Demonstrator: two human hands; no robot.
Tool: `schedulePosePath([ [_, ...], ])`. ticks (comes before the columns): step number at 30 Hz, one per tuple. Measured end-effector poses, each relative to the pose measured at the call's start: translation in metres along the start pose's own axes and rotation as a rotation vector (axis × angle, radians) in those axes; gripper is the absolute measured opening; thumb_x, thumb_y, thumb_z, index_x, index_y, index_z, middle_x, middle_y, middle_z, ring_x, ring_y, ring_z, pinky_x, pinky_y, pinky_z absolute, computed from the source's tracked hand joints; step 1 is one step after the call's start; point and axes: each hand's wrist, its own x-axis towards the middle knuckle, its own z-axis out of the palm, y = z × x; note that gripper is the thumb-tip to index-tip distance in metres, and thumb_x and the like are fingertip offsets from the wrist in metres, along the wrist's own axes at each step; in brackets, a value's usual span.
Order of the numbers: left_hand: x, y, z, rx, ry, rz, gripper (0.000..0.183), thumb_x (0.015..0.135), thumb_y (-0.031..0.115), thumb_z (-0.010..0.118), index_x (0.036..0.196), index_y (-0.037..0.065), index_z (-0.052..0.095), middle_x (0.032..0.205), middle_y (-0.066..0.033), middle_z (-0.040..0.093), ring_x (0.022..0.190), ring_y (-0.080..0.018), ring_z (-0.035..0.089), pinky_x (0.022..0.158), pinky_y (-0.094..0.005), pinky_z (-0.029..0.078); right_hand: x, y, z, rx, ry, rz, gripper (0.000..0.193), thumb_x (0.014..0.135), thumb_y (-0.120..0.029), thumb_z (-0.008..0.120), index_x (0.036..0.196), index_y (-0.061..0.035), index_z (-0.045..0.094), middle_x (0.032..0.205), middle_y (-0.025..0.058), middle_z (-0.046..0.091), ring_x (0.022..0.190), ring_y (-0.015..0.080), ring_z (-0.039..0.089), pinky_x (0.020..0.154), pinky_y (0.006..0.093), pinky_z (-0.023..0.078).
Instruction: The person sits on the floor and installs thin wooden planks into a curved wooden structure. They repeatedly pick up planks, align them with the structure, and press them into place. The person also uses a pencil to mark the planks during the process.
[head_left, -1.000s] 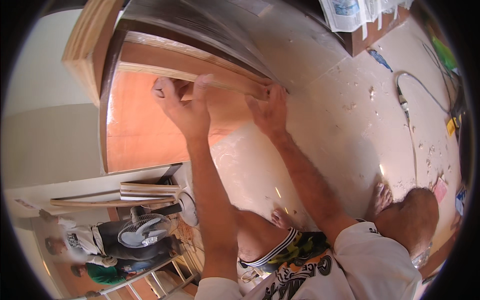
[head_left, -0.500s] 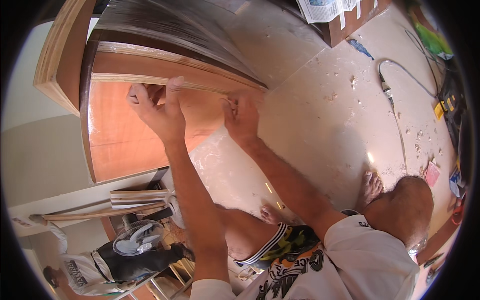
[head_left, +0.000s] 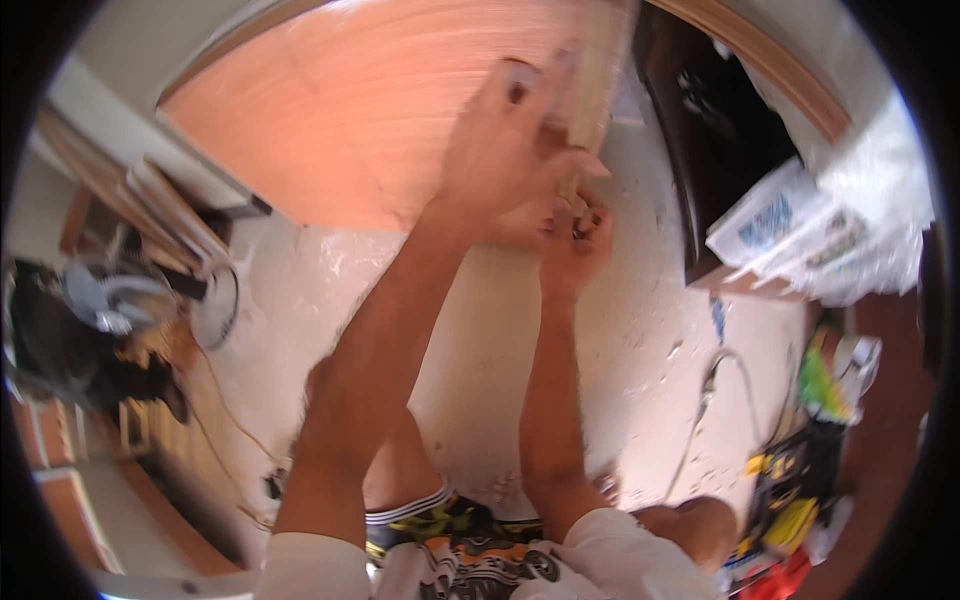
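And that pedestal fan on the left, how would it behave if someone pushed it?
The pedestal fan would probably tip if pushed near its broad head, which sits well away from the base. Pushed low, that round base might slide, as the floor looks smooth.

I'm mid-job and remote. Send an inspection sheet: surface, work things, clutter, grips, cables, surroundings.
Surface: pale floor, small scraps scattered at right.
Work things: pale wooden strip along the right side of an orange-brown panel.
Clutter: green plastic bag and blue item at right.
Grips: left hand beside the strip, right hand curled at its near end; too blurred to tell if either holds.
Cables: grey cable at right, thin cord at left.
Surroundings: fan at left; dark cabinet at upper right.
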Motion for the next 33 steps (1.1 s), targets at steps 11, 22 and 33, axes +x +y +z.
schedulePosePath([
  [11,-0.021,-0.013,-0.039,0.204,-0.149,-0.084,0.116,0.076,0.036,0.089,0.167,0.027,0.017,0.148,-0.0127,0.044,0.124,-0.0387,0.055,0.104,-0.0519,0.049,0.003,-0.011,-0.008,-0.102,-0.109,-0.071,0.032,0.094,0.0,0.071,0.089,-0.0059,0.04,0.122,0.0205,0.065,0.063,0.011,0.064,0.049,0.0246,0.052],
  [22,-0.03,0.021,0.004,0.423,0.023,0.082,0.11,0.072,0.024,0.08,0.167,0.016,0.025,0.128,-0.0142,0.053,0.105,-0.0291,0.059,0.084,-0.0403,0.054,0.004,-0.008,-0.006,-0.027,-0.121,-0.03,0.039,0.094,0.003,0.07,0.086,-0.0101,0.035,0.122,0.0152,0.064,0.065,0.0078,0.057,0.052,0.0225,0.049],
  [33,-0.03,0.027,0.023,0.518,0.08,0.099,0.107,0.069,0.029,0.079,0.165,0.018,0.032,0.104,-0.0087,0.053,0.093,-0.0257,0.058,0.073,-0.0372,0.051,0.011,0.006,-0.012,0.013,-0.122,-0.107,0.034,0.092,0.007,0.067,0.086,-0.0077,0.037,0.127,0.0147,0.067,0.062,0.0064,0.059,0.046,0.022,0.048],
])
